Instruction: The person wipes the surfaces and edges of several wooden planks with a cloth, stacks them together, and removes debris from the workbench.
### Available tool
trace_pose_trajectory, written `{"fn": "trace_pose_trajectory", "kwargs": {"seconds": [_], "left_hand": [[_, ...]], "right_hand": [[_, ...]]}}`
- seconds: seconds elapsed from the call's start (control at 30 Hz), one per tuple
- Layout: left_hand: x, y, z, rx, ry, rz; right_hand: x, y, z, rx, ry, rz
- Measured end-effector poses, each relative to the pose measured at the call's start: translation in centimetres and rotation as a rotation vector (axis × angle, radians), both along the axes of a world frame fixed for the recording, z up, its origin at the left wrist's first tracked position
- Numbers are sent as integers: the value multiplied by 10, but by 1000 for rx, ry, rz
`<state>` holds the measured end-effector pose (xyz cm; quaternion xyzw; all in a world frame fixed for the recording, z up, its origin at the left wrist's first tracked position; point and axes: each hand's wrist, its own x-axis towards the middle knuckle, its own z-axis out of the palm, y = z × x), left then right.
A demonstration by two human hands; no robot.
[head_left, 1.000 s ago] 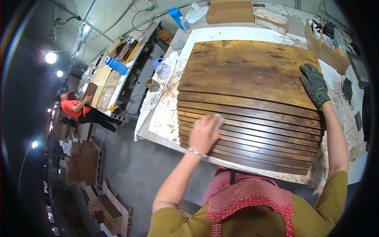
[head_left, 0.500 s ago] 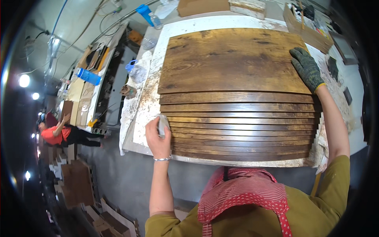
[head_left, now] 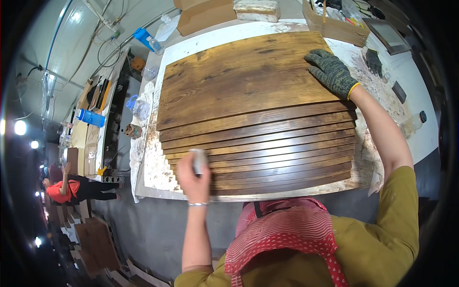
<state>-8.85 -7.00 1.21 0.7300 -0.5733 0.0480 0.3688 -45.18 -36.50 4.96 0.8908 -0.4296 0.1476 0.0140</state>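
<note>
A stack of brown wood-grain boards [head_left: 239, 81] lies in front of me, fanned in steps so that the lower boards' near edges show. My left hand [head_left: 192, 179], bare and slightly blurred, is closed on a small whitish pad [head_left: 198, 161] whose material I cannot make out. It is over the near left part of the stepped edges. My right hand [head_left: 332, 71] wears a dark knitted glove with a yellow cuff. Its fingers lie stretched out on the top board's right end.
A stained white sheet [head_left: 153, 165] covers the table under the stack. A spare dark glove [head_left: 374, 62], an open cardboard box [head_left: 334, 28] and a capped jar [head_left: 413, 123] stand or lie to the right. Bottles [head_left: 142, 36] are at the far left. A person in red [head_left: 67, 189] is further left.
My left hand has moved with the pad from beside the stack's left edge onto the stepped board edges. My gloved right hand still rests on the top board. The whole view has shifted and tilted.
</note>
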Motion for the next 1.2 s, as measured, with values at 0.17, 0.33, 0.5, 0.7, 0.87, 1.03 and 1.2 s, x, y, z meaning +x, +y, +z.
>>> {"fn": "trace_pose_trajectory", "kwargs": {"seconds": [0.17,0.33,0.5,0.7,0.87,1.03,1.2], "left_hand": [[-16,-10,-6,61,-48,138],[-139,-28,-17,50,-178,-292],[-141,-25,-2,-10,-162,-212],[-71,-14,-7,88,18,208],[-184,-37,-7,82,-222,-210],[-241,-32,0,162,-166,-499],[-167,-47,16,110,25,-89]], "right_hand": [[-47,-3,-1,73,16,41],[-53,-3,-9,75,-72,33],[-59,-7,-23,4,-94,38],[-54,-9,-25,60,-131,24],[-57,-7,-27,75,-134,2],[-59,-8,-26,68,-197,21],[-60,-4,-25,50,-187,13]]}}
